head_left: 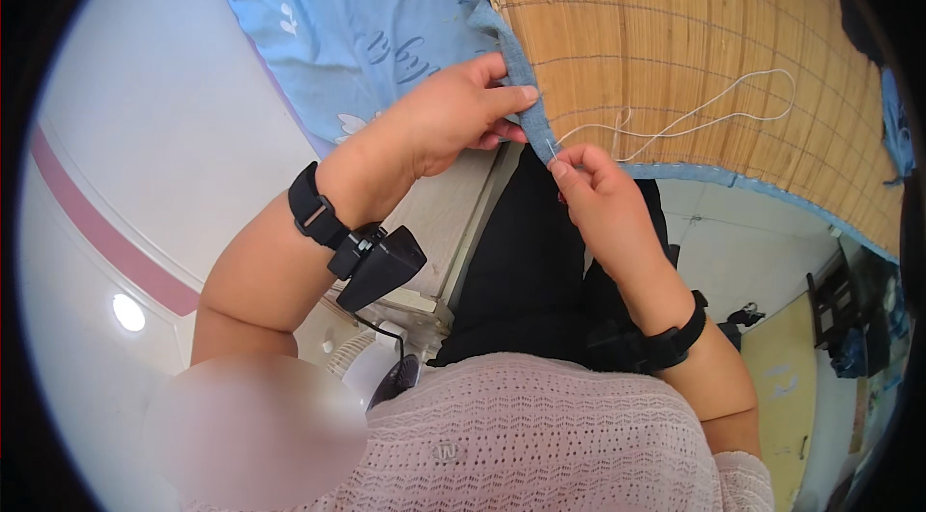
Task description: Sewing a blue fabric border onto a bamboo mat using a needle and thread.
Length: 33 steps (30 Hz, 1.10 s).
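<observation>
A bamboo mat lies before me, its edge bound with a blue cloth strip. At the mat's near left corner, my left hand pinches this strip between thumb and fingers. Just to the right and nearer to me, my right hand has thumb and forefinger closed on a thin needle at the strip. White thread runs from there in a long loose loop across the mat. The needle's lower end is hidden by my fingertips.
Light blue printed cloth spreads beyond my left arm. Below it stands pale wooden furniture, with a white fan close by. My legs in black trousers are under the mat's near edge. Black straps circle both forearms.
</observation>
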{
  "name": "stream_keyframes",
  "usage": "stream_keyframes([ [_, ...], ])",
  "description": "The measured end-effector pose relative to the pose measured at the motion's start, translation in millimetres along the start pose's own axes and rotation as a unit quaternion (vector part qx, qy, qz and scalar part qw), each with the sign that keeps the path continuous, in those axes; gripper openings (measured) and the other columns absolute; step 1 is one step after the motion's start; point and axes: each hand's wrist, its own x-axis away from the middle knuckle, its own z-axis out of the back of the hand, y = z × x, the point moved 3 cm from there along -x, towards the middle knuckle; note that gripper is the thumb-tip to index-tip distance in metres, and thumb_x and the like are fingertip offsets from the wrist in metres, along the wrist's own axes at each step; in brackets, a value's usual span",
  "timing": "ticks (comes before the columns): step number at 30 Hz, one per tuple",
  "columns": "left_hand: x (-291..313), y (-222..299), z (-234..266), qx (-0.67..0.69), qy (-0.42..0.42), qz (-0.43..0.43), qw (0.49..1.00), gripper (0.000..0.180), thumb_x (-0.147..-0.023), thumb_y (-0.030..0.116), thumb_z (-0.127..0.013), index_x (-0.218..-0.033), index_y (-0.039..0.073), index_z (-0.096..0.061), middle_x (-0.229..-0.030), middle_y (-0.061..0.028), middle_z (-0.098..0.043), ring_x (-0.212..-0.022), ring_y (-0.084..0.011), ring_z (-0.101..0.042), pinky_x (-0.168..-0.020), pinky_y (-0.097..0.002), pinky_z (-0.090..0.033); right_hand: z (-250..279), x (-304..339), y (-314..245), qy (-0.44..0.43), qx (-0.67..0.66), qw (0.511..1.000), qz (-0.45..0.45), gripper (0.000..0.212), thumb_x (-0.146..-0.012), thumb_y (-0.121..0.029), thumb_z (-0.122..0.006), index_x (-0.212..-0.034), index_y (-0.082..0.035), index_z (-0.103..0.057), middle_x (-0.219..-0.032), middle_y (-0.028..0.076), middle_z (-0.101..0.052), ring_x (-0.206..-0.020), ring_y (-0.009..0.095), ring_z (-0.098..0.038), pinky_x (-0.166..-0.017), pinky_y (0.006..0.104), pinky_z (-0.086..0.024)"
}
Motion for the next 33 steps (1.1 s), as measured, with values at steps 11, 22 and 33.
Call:
stream_keyframes([
  [11,-1,-1,-10,-0.076,0.058,-0.128,0.987,0.017,-0.081,0.016,-0.057,-0.092,0.004,-0.056,-0.084,-0.0023,-0.059,-0.067,-0.0087,-0.052,-0.061,-0.0203,-0.038,3,-21,-26,-0.032,-0.089,0.985,-0.142,0.015,-0.081,-0.017,-0.054,-0.083,-0.003,-0.047,-0.062,0.002,-0.048,-0.052,0.008,-0.043,-0.045,0.0222,-0.035],
  [22,13,5,-14,-0.016,0.078,-0.11,0.991,0.014,-0.082,0.016,-0.056,-0.091,0.006,-0.057,-0.079,-0.0006,-0.06,-0.061,-0.0067,-0.053,-0.056,-0.0186,-0.037,55,77,-36,0.158,0.296,0.815,0.472,0.018,-0.074,0.002,-0.054,-0.092,-0.001,-0.053,-0.087,0.018,-0.055,-0.078,0.029,-0.055,-0.065,0.034,-0.045],
  [33,49,33,-85,0.023,-0.049,-0.169,0.984,0.017,-0.082,0.018,-0.057,-0.093,0.005,-0.056,-0.083,-0.0027,-0.061,-0.069,-0.0084,-0.056,-0.062,-0.0206,-0.041,39,42,35,-0.029,-0.147,0.981,0.126,0.025,-0.087,-0.012,-0.047,-0.111,-0.002,-0.05,-0.103,0.007,-0.055,-0.082,0.016,-0.057,-0.062,0.0255,-0.047],
])
